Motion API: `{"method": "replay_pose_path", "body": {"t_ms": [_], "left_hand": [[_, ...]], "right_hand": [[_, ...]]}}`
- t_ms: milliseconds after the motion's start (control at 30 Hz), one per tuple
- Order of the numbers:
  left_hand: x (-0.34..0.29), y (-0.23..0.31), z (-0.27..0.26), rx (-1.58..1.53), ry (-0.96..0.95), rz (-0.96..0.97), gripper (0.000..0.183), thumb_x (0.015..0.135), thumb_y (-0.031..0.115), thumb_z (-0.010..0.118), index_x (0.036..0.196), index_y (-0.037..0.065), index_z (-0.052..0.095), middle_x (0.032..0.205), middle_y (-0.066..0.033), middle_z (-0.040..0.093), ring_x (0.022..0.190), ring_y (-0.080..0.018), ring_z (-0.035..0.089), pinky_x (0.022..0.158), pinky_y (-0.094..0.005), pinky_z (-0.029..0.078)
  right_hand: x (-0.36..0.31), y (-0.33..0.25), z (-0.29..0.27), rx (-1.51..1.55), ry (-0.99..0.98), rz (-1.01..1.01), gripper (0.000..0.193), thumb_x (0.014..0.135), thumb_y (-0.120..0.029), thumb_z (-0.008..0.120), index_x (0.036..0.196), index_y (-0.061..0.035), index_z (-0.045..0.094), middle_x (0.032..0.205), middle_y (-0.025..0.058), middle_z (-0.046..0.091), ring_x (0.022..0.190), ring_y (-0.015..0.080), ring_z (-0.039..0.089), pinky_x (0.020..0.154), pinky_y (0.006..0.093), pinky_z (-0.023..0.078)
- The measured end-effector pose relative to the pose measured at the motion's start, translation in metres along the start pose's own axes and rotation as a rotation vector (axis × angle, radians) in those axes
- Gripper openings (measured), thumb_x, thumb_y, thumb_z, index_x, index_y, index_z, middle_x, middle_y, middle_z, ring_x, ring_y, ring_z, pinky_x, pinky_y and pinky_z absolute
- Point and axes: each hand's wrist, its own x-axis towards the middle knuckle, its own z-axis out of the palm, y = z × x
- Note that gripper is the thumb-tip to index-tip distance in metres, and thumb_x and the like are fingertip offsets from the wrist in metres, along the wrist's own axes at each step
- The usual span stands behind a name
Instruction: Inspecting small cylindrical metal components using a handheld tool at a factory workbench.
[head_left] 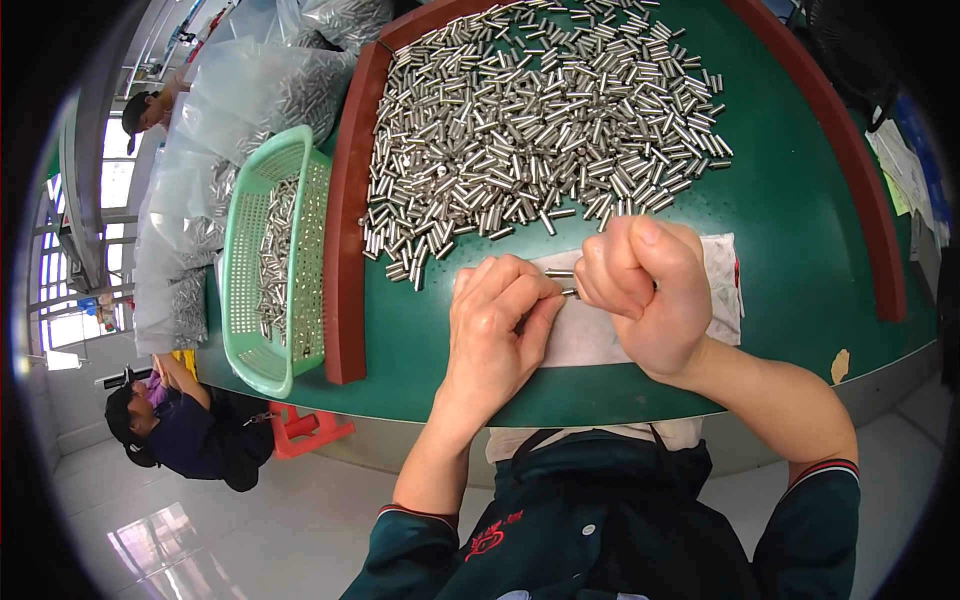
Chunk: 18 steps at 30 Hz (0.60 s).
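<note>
My left hand [497, 325] is closed in a pinch over the near side of a white cloth [590, 335]. Close to its fingertips, a short shiny metal pin [570, 293] bridges the small gap to my right hand [645, 290]. That right hand is curled into a fist with the thumb on top; what lies inside its fingers is hidden. Another metal pin [560, 273] shows beside the first, its right end against the right fingers. Just beyond both hands, a wide heap of loose metal pins [540, 130] covers the green tabletop [790, 230].
Red-brown rails [346, 230] [850, 150] border the table at left and right. Outside the left rail stands a pale green basket [240, 290] of pins, beside clear bags [215, 110] of pins. Two other people [190, 430] [150, 110] and a red stool [300, 430] are at the left.
</note>
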Motion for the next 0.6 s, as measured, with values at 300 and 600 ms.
{"method": "replay_pose_path", "body": {"t_ms": [300,600], "left_hand": [[-0.002,-0.001,0.005,0.004,0.005,0.036,0.01,0.064,0.0,0.063,0.067,0.005,0.055,0.068,-0.0031,0.051,0.062,-0.021,0.048,0.059,-0.0307,0.033],[-0.008,0.002,-0.002,-0.133,0.147,-0.026,0.012,0.068,-0.007,0.06,0.078,-0.002,0.057,0.078,-0.0077,0.056,0.068,-0.0176,0.053,0.062,-0.0251,0.043]], "right_hand": [[-0.001,0.0,0.002,-0.008,0.005,0.021,0.033,0.083,-0.013,0.034,0.052,-0.0063,0.026,0.049,-0.0019,0.028,0.046,0.0059,0.023,0.043,0.0226,0.02],[0.014,-0.025,-0.014,0.106,0.107,-0.171,0.037,0.086,-0.018,0.033,0.05,-0.0089,0.028,0.044,-0.0018,0.026,0.041,0.0068,0.022,0.041,0.0227,0.019]]}}
